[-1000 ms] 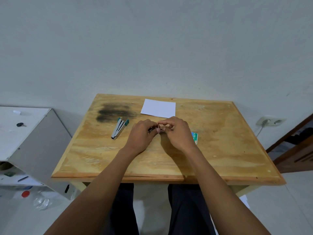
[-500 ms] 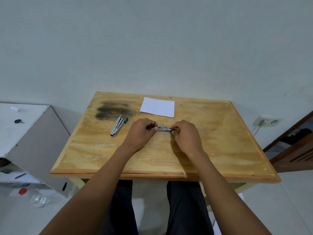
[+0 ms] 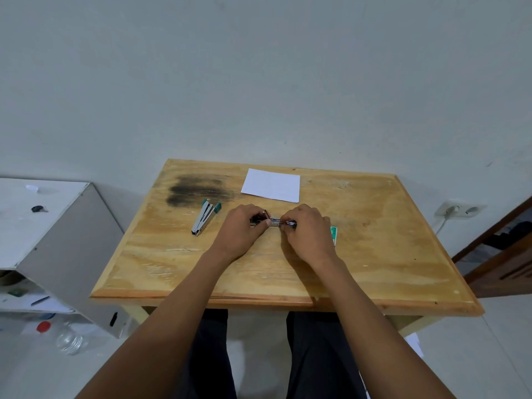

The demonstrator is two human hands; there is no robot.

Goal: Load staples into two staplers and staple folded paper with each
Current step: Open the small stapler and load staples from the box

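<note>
At the middle of the wooden table (image 3: pixel 374 254), low at its top: a small black stapler (image 3: pixel 273 222), opened out lengthwise, silver staple channel showing between the two hands.

Grips the stapler's dark rear end with the left hand (image 3: pixel 240 231), fingers curled round it, thumb tip against the near side of the channel. Pinches the other end with the right hand (image 3: pixel 309 233), fingertips (image 3: pixel 286 223) bunched tight on the metal, knuckles up, remaining fingers folded under the palm. Possibly a strip of staples in that pinch; too small to tell.

Just right of the right hand, half hidden by it: a green staple box (image 3: pixel 333 236), flat on the table. Left of the left hand, apart from it: a second stapler (image 3: pixel 205 217), silver with green ends, lying open in a narrow V. Beyond the hands, toward the far edge: a folded white paper (image 3: pixel 272 185), lying flat. Left of that, a dark smudge (image 3: pixel 198 190) in the wood.

Off the table to the left, a white cabinet (image 3: pixel 57 240) with a key (image 3: pixel 39 209) on top; on the floor beside it, a clear plastic bottle (image 3: pixel 67 339). On the wall to the right, a double socket (image 3: pixel 460 210) with one plug in.
</note>
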